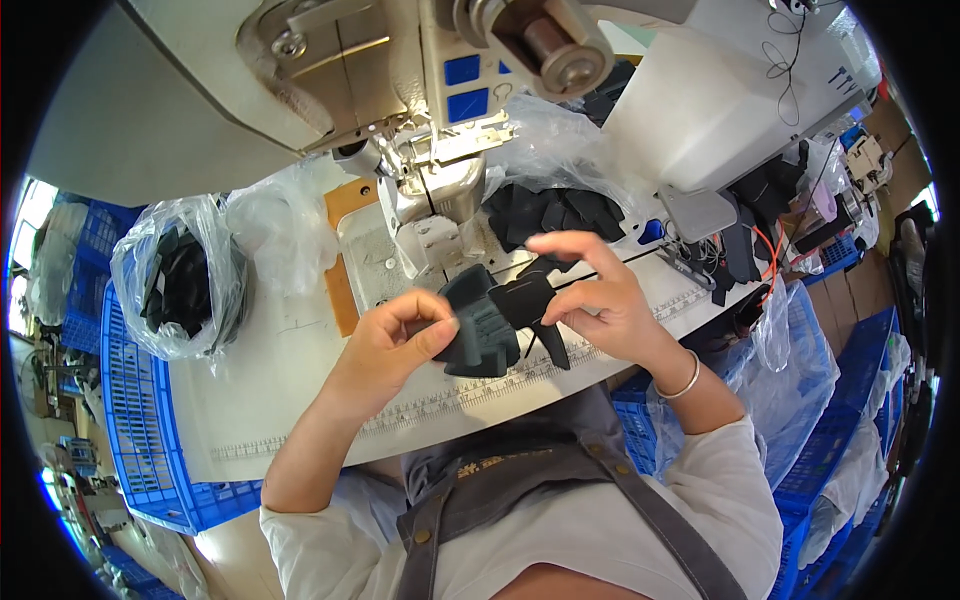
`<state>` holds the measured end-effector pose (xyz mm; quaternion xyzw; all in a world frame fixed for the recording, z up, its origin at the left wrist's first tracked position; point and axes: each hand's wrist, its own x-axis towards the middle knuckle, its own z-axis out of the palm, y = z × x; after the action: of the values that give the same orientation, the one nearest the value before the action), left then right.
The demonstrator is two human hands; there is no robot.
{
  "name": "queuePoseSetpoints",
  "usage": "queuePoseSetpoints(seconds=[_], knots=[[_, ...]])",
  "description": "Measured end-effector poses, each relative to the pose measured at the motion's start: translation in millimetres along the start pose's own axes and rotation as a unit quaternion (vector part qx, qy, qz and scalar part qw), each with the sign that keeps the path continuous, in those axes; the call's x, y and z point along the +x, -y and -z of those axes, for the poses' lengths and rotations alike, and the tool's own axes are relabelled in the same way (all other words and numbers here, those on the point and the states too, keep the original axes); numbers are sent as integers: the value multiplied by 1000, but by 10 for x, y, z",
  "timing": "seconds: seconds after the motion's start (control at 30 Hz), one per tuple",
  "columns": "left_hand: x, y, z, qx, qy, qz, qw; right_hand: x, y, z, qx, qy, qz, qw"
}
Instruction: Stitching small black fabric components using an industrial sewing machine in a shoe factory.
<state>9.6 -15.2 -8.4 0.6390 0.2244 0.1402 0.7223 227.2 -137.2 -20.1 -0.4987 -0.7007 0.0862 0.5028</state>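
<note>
Two hands up over table (300,400), working dark grey fabric pieces between them. Left hand (390,345) closed, thumb and fingers pinching ribbed grey piece (480,325) at its left edge. Right hand (590,295) partly closed, thumb and lower fingers gripping black piece (535,305) from the right, index finger stretched out leftward above it. Both pieces touching, overlapping in the middle, held just above table's front edge, directly before sewing machine (430,150). Thin silver bangle (685,380) on right wrist.

Sewing machine white, looming from top of view, needle area (420,175) just behind the held pieces. Printed ruler strip (440,400) along table's near edge, below the hands. Orange-brown board (345,260) flat on table at machine's left side. Heap of black cut pieces (545,215) lying on clear plastic right of needle, behind right hand. More black pieces (755,210) farther right, beside machine's body, with orange cable (772,255) looping near them.

Clear plastic bag (180,280) full of black pieces at left, sitting at table's left end above blue crate (140,440). Second crumpled clear bag (280,225) just beside it. Another blue crate (820,420) at right, lined with clear plastic. Grey apron (520,480) with straps over white sleeves at bottom of view.
</note>
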Motion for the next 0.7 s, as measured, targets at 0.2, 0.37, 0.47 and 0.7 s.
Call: queuePoseSetpoints(seconds=[0.2,0.37,0.47,0.7], knots=[[45,-191,-243,59,-8,-106,993,108,255,-185,39,66,28,997],[27,-248,-311,27,-125,-173,977,117,502,-234,256,-51,-212,942],[26,-212,-329,17,-130,-201,971,126,494,-287,188,18,-199,962],[-33,-125,-418,-1,-199,-253,947,126,576,-429,201,-40,-159,966]])
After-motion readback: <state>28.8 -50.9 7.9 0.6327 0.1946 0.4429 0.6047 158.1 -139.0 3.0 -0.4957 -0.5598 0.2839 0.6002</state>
